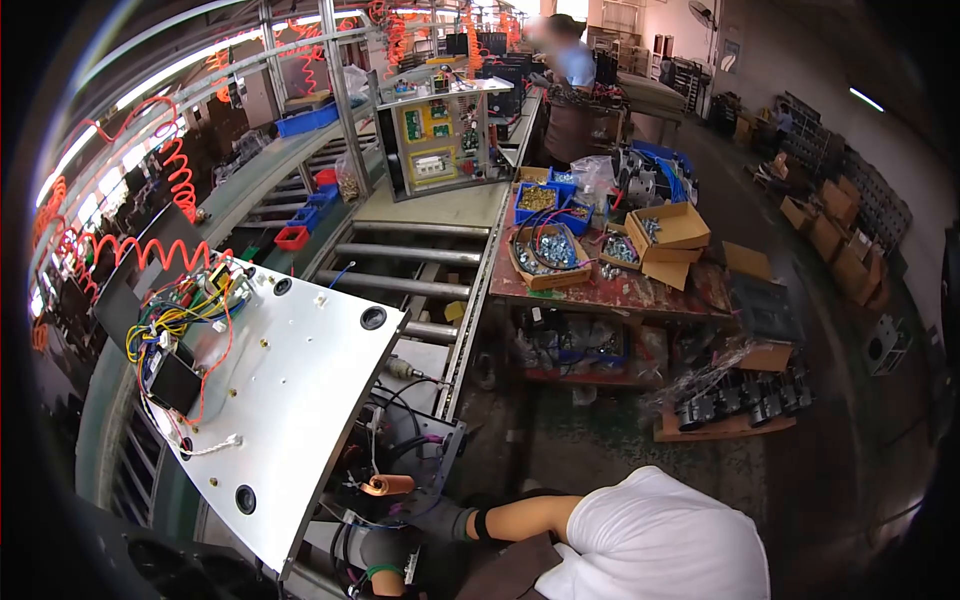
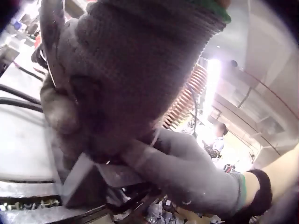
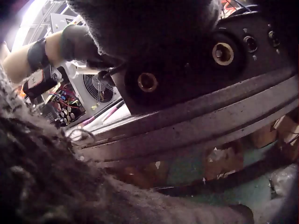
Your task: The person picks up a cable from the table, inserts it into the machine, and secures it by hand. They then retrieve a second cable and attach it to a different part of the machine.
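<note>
My left hand (image 1: 388, 547), in a grey knit glove with a green cuff, is low in the head view among wires. In the left wrist view its fingers curl at a dark panel piece. My gloved right hand (image 1: 442, 520) reaches in from the right, a black band on its wrist. Its fingertips are close beside the left hand in the left wrist view; I cannot tell what they grip. A black panel (image 3: 182, 77) with two brass-ringed sockets stands under a glove in the right wrist view. A copper coil (image 1: 388, 485) sits just beyond the hands.
A large silver metal sheet (image 1: 290, 350) with wiring leans at the left. Metal conveyor rollers (image 1: 400, 255) run away from me. At right, a red bench (image 1: 600, 300) bears boxes of fasteners. An open machine cabinet (image 1: 440, 150) stands farther along; a person (image 1: 570, 65) is behind.
</note>
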The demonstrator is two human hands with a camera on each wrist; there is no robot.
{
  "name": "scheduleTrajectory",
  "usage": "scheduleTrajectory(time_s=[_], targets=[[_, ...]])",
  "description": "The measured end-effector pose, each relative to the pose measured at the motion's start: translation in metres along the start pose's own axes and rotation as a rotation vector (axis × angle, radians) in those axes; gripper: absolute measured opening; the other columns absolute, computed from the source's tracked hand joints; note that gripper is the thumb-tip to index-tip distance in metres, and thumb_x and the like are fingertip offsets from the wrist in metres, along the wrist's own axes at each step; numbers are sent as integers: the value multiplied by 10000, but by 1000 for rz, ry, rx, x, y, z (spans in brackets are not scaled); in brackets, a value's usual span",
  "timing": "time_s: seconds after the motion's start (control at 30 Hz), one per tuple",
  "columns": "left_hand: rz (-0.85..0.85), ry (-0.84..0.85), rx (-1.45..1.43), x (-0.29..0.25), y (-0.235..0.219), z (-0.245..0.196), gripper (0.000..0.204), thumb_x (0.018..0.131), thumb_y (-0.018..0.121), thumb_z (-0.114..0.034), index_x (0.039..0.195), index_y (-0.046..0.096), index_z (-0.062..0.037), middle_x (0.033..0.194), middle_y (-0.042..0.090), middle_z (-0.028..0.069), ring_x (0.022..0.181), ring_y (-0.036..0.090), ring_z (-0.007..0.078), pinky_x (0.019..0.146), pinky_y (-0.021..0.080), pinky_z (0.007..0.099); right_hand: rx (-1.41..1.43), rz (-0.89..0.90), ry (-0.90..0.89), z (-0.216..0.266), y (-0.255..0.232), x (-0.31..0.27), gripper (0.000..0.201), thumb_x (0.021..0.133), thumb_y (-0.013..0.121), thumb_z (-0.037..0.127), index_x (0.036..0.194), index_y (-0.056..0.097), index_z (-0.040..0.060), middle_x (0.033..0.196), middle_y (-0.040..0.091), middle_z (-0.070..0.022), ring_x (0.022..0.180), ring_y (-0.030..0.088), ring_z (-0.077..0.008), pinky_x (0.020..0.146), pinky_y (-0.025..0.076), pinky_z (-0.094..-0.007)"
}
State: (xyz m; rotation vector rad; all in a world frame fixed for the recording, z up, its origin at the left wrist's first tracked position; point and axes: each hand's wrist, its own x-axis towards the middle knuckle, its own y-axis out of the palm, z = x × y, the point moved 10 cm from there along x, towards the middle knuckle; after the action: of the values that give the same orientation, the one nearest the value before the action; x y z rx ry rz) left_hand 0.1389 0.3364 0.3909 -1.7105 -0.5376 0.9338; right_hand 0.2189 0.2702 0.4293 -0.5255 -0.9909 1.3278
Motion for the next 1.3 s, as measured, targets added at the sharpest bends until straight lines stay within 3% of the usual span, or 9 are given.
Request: scheduleTrajectory(time_s=[0.13,0.3,0.57,0.63,0.77,0.9,1.03,1.13,1.3], targets=[[273,-28,-897,-5,49,30,347,830,624,-343,880,665,-3,704,637,193,677,650,297,611,471,370,1,-8,77,-3,1,2,375,745,623,263,1093,590,127,1022,589,-76,986,529,-276,889,391,-411],[93,325,-278,9,73,17,296,773,615,-324,859,665,-46,782,638,221,766,627,395,672,492,465,41,-111,17,0,-7,-3,363,750,620,272,1066,591,97,1007,585,-84,977,529,-284,885,391,-419],[149,-26,-289,2,50,20,350,736,622,-381,928,670,-92,934,642,208,907,603,402,772,487,468,7,-81,49,-4,1,-2,365,760,611,284,1076,589,103,1023,581,-86,1030,515,-284,912,371,-424],[208,288,-274,15,68,7,387,739,620,-410,976,667,-107,976,640,203,940,600,384,804,483,451,-12,-23,71,-1,-4,-2,377,759,610,293,1077,586,91,1023,580,-91,1027,516,-284,914,366,-426],[-46,99,-239,-12,24,1,335,773,601,-379,971,675,-120,974,651,178,936,614,346,803,496,425,-26,-23,80,-3,3,1,403,753,607,305,1070,579,57,1024,578,-101,1011,519,-284,906,359,-427],[167,280,-64,4,45,-4,264,767,616,-332,910,681,-119,918,656,177,897,625,343,789,501,422,-5,-18,51,-1,-2,-2,399,747,607,299,1050,581,41,993,578,-105,990,522,-286,892,364,-431],[-178,436,-281,-4,12,-10,193,719,621,-257,858,684,-139,808,663,128,767,636,326,668,497,429,-40,-180,15,-1,-8,1,378,720,628,298,994,588,41,936,577,-128,944,532,-309,866,401,-432],[105,551,-33,51,166,64,179,734,614,-253,861,681,-146,798,661,129,775,634,325,685,497,422,0,-105,26,-2,-2,1,362,727,625,299,982,594,43,941,577,-125,950,530,-305,864,394,-432],[165,443,-270,25,90,34,195,765,589,-253,900,683,-149,854,667,137,831,635,330,709,501,409,16,-92,32,-1,-3,1,316,748,613,297,953,606,57,943,576,-117,949,527,-298,852,385,-427]])
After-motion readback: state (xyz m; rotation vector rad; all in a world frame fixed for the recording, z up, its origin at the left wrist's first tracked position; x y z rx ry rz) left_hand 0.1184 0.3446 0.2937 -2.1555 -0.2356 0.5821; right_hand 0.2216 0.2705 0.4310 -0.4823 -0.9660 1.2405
